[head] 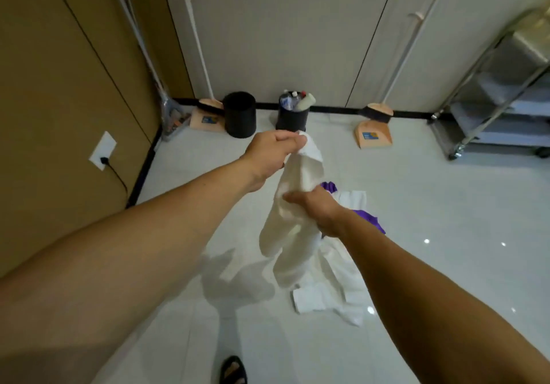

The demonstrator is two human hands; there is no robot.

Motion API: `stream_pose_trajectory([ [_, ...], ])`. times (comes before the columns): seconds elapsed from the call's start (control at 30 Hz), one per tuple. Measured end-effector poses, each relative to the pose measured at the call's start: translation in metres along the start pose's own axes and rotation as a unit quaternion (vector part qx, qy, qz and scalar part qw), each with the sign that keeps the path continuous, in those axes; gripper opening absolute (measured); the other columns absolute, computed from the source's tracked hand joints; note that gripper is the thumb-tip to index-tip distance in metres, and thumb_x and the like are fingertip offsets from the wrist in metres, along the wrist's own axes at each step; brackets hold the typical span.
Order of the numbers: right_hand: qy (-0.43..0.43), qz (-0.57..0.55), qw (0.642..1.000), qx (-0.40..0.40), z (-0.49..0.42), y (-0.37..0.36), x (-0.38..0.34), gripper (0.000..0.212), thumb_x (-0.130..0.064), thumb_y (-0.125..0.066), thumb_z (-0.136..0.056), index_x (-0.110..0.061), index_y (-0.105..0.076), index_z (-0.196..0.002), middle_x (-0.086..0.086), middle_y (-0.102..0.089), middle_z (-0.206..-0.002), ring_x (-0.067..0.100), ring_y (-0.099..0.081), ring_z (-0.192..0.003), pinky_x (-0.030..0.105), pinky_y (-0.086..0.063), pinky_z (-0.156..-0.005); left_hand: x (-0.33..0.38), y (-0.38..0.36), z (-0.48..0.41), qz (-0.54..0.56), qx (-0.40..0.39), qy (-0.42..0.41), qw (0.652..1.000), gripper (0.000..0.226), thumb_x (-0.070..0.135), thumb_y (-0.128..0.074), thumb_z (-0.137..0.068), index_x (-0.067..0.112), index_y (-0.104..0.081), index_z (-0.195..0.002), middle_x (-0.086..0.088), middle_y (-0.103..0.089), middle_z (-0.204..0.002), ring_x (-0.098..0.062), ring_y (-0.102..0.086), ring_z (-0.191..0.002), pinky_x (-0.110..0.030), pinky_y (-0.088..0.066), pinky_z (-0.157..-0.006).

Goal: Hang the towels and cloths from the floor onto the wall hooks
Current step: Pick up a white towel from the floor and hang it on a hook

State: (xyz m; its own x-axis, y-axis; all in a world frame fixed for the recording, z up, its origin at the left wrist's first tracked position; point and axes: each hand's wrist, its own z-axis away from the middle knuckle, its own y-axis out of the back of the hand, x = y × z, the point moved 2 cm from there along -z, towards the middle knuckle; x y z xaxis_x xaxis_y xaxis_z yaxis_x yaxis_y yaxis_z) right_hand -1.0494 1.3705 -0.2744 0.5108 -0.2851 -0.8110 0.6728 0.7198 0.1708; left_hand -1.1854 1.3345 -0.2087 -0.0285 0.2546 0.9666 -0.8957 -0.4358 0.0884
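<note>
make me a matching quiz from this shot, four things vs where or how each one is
1 white towel
2 purple cloth
3 right black bin
4 steel cart

A holds bottles
B lying among white cloths
C at the far right edge
D gripped by left hand and right hand

Pairs: 1-D, 2-B, 3-A, 4-C

purple cloth (373, 223) half hidden, cart (520, 53) cropped right

Bottle bin (293, 118) against wall (282, 41); second bin (240, 114) left of it, dustpan (373, 136) right, towels (333, 282) on floor (446, 205) in front.
</note>
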Motion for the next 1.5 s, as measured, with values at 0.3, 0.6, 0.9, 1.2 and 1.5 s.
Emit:
stream_pose_trajectory([
  [0.3,0.104,-0.333,0.918,-0.187,0.063,-0.037,-0.177,0.044,-0.030,-0.056,-0.091,0.000,-0.059,-0.123,0.021,-0.070,-0.108,0.033,-0.069,-0.098,0.041,-0.057,-0.080,0.026,0.146,0.088,-0.059,-0.079,0.174,0.980,0.109,0.064,-0.083,-0.050,0.037,-0.033,-0.143,0.004,-0.043,-0.146,-0.027,-0.036,-0.136,-0.055,-0.019,-0.113],
  [0.6,0.143,-0.432,0.818,-0.352,0.091,-0.075,-0.268,0.038,-0.029,-0.049,-0.096,-0.008,-0.051,-0.128,0.011,-0.061,-0.103,0.022,-0.059,-0.100,0.032,-0.043,-0.102,0.083,0.153,0.109,0.102,-0.021,0.034,0.994,0.043,0.025,-0.066,-0.088,0.020,-0.054,-0.130,-0.006,-0.061,-0.129,-0.026,-0.052,-0.124,-0.054,-0.033,-0.110],
  [0.9,0.203,-0.214,0.899,-0.324,0.093,-0.084,-0.319,0.054,-0.046,-0.070,-0.081,-0.004,-0.060,-0.114,0.012,-0.068,-0.102,0.026,-0.069,-0.091,0.038,-0.057,-0.079,0.151,0.150,0.116,0.047,0.125,0.027,0.991,0.057,0.030,-0.081,-0.072,0.013,-0.060,-0.123,-0.011,-0.068,-0.115,-0.031,-0.063,-0.109,-0.051,-0.046,-0.099],
  [1.2,0.332,0.073,0.916,-0.215,0.089,-0.122,-0.288,0.045,-0.055,-0.074,-0.073,-0.026,-0.063,-0.106,-0.004,-0.067,-0.100,0.017,-0.064,-0.092,0.029,-0.049,-0.068,0.199,0.167,0.136,0.209,0.315,-0.083,0.922,0.037,0.022,-0.050,-0.092,0.012,-0.054,-0.127,-0.014,-0.063,-0.120,-0.030,-0.059,-0.111,-0.045,-0.047,-0.099],
  [1.5,0.313,0.008,0.928,-0.202,0.102,-0.138,-0.296,0.025,-0.022,-0.066,-0.076,-0.010,-0.062,-0.099,0.009,-0.065,-0.088,0.025,-0.062,-0.075,0.031,-0.050,-0.061,0.178,0.197,0.205,0.295,0.552,-0.110,0.772,0.015,0.010,-0.050,-0.089,0.005,-0.063,-0.097,-0.014,-0.066,-0.096,-0.027,-0.065,-0.082,-0.038,-0.055,-0.074],
])
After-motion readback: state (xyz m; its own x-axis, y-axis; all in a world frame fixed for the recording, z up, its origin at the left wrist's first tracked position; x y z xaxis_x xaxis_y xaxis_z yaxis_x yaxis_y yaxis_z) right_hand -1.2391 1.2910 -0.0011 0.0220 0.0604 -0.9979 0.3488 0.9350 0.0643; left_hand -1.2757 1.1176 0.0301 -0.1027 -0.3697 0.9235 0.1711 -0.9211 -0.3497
